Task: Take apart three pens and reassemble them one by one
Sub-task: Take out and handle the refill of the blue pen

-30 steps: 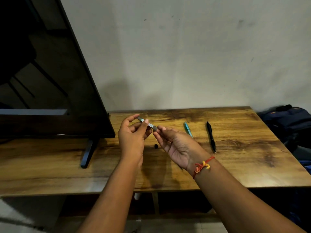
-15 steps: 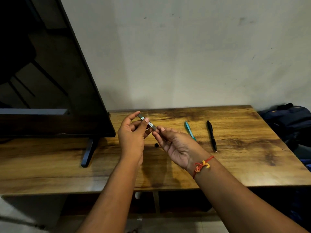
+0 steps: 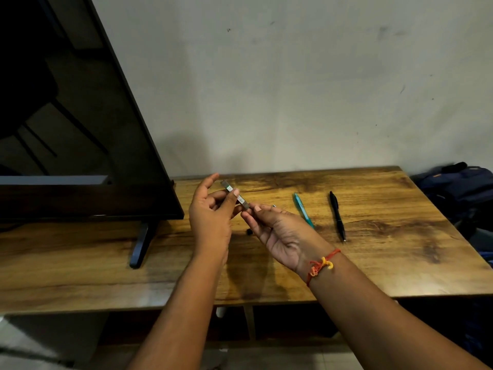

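Note:
My left hand (image 3: 210,217) pinches a grey pen barrel (image 3: 236,195) between thumb and fingers, tilted above the wooden table (image 3: 373,263). My right hand (image 3: 280,231) pinches the barrel's lower end with its fingertips, palm turned up. A small black pen part (image 3: 248,231) lies on the table just below the hands. To the right lie a teal pen (image 3: 302,209), partly hidden behind my right hand, and a whole black pen (image 3: 337,216), side by side.
A large dark TV screen (image 3: 80,129) stands on the table's left, its black foot (image 3: 140,244) near my left arm. A dark blue bag (image 3: 458,190) sits beyond the table's right edge. A pale wall rises behind.
Both hands have stayed around the grey barrel with only slight finger shifts. The pens on the table have not moved.

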